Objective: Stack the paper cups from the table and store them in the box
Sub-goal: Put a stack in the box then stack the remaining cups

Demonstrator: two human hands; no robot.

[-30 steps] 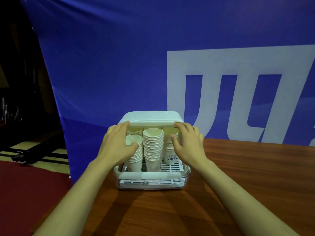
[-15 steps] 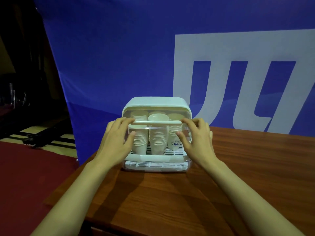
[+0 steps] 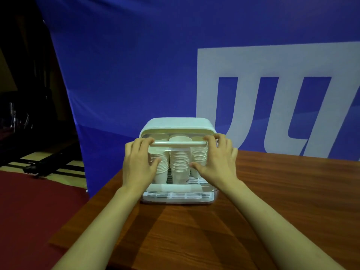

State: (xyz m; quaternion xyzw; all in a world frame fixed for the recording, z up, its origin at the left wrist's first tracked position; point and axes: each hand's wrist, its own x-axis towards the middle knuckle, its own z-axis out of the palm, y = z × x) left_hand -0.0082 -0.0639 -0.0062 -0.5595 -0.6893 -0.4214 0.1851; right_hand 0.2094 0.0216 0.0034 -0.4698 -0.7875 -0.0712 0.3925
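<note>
Blue banner (image 3: 136,65) behind, wood-grain table (image 3: 272,201) below. The box (image 3: 178,124) (pale plastic, rounded top, slatted base) is set near the table's far-left corner. Three ribbed stacks of paper cups (image 3: 179,162) are seen upright inside. The clear front door's handle bar (image 3: 179,143) is pinched at its ends by the left hand (image 3: 140,164) and right hand (image 3: 216,162), thumbs spread below, probably so the door travels evenly.

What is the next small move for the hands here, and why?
Probably pull the handle bar down to shut the box. Both the left hand and right hand grip it, the cup stacks are inside, and the front is half closed.
</note>
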